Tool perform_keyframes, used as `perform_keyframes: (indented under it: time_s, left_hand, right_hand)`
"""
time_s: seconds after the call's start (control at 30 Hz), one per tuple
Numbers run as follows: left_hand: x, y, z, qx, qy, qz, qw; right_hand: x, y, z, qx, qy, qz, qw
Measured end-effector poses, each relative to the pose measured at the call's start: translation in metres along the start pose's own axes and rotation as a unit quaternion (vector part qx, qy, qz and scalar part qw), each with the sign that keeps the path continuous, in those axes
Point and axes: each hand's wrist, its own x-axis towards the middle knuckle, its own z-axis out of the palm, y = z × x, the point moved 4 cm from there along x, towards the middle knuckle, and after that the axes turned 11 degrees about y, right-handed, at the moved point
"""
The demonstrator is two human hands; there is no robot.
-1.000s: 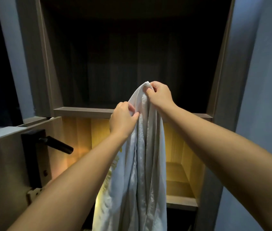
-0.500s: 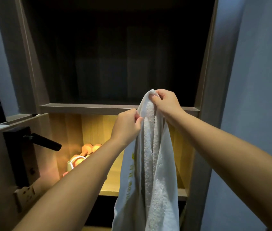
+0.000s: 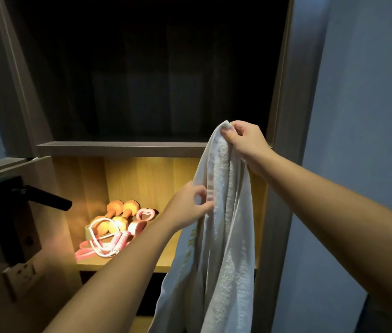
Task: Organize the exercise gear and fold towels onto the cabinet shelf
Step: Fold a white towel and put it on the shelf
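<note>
Towel [image 3: 226, 236] hangs unfolded, pinched by left hand [image 3: 190, 207] and right hand [image 3: 245, 140]; gear [image 3: 115, 227] seems put away on the dim shelf [image 3: 163, 263].

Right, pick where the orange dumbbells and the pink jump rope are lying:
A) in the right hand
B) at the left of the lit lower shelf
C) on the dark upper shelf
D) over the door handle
B: the dumbbells and the jump rope lie together at the left of the lit lower shelf, while the left hand and the right hand both grip the towel.
</note>
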Motion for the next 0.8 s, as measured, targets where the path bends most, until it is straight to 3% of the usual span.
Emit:
perform_keyframes:
  time_s: [0.37,0.6,0.8]
  left_hand:
    - [-0.024,-0.016,0.019,-0.019,0.080,-0.061,0.995]
    - [-0.014,-0.017,-0.021,-0.061,0.083,-0.028,0.994]
    - [-0.003,0.007,-0.046,-0.033,0.018,0.041,0.998]
  right_hand:
    - [-0.007,0.030,-0.014,-0.019,0.020,0.038,0.999]
    - [0.000,0.058,-0.039,-0.101,-0.029,0.056,0.993]
    - [0.008,0.057,-0.043,-0.033,0.043,0.102,0.993]
